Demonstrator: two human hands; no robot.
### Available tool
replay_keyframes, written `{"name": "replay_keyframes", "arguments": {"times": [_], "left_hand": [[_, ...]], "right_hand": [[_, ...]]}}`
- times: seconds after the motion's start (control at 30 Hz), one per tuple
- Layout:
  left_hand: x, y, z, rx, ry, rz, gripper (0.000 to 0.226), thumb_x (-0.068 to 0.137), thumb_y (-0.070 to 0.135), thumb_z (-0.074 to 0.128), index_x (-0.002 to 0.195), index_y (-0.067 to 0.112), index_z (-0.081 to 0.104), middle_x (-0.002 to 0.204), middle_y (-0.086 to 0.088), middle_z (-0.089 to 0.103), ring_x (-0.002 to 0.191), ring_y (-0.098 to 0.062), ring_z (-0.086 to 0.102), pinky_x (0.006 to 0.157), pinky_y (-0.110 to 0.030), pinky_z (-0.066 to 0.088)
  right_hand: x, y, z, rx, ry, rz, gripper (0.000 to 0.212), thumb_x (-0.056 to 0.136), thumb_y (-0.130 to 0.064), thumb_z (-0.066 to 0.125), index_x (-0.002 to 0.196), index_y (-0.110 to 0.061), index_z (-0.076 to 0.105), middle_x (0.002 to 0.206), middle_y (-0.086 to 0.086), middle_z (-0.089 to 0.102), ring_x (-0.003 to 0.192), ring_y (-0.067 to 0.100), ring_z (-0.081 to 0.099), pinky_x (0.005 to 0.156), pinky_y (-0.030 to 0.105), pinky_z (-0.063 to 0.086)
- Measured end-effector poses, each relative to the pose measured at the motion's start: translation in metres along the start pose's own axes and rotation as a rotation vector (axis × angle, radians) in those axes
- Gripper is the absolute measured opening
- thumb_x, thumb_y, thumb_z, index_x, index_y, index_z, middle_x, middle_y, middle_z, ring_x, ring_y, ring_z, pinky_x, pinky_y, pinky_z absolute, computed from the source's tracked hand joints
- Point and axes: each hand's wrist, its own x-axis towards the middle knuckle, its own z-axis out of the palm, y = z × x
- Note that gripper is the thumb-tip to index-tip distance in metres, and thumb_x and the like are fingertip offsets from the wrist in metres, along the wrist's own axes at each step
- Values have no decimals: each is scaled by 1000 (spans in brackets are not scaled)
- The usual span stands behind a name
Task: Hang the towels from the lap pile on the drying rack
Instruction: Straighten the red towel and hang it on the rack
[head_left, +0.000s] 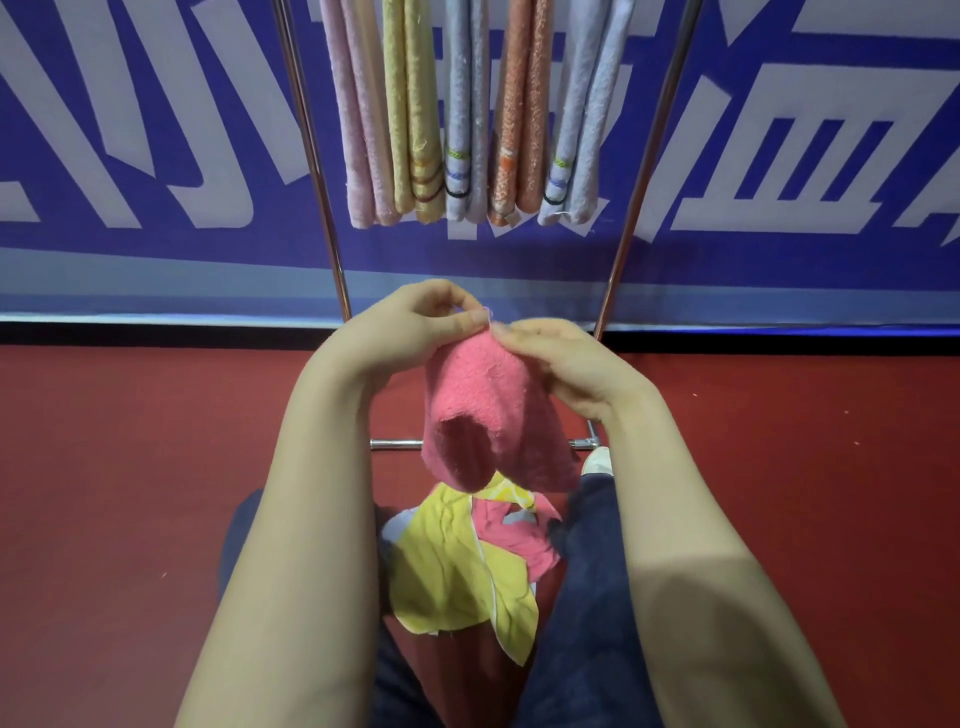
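rack (306, 130) top cut off; hung towels' (470, 130) upper ends too

Even indoor light; edges perhaps warped.

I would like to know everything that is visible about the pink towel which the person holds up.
The pink towel looks like fluffy terry cloth, coral in colour. It hangs limp from its top edge, which the left hand and the right hand pinch close together. Lower down it curls into a loose tube with a dark opening. Its bottom hangs over the lap pile; whether they touch is unclear.
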Motion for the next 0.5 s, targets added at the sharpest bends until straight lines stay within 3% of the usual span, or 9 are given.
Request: {"name": "replay_keyframes", "arguments": {"times": [0.07, 0.13, 0.27, 0.33, 0.5], "left_hand": [[1, -2, 4, -32, -23, 20, 20, 94, 22, 60, 104, 6, 64, 92, -2, 65, 81, -9, 58, 80, -23, 45], [2, -3, 7, -56, -50, 14, 32, 96, 27, 56, 111, 0, 62, 98, -3, 64, 88, -9, 56, 85, -23, 42], [7, -4, 8, -92, -104, -21, 55, 86, 49, 57, 105, -2, 65, 103, -8, 68, 96, -16, 57, 102, -35, 40], [11, -3, 7, -133, -122, -15, 63, 83, 51, 56, 113, -4, 64, 117, -15, 67, 102, -20, 59, 106, -39, 39], [29, 10, 1, -142, -172, -15, 62, 84, 52, 54, 118, 1, 65, 118, -11, 68, 103, -16, 61, 102, -36, 42]], "right_hand": [[0, -6, -2, 80, 17, -51, 18, 94, -20, 56, 85, -6, 62, 73, 1, 64, 65, 8, 59, 63, 18, 47], [0, -12, -4, 105, 19, -89, 21, 96, -20, 53, 79, -11, 60, 65, -4, 62, 58, 5, 56, 57, 19, 45], [1, -27, -12, -52, -18, -115, 24, 96, -27, 54, 85, -11, 68, 78, 0, 66, 71, 10, 57, 72, 25, 42], [3, -34, -18, -95, -37, -119, 22, 95, -26, 55, 91, -10, 69, 85, 1, 66, 79, 12, 58, 79, 28, 41], [10, -54, -31, 20, 30, -168, 24, 97, -17, 50, 87, -9, 71, 77, -2, 70, 69, 8, 61, 71, 22, 45]]}}
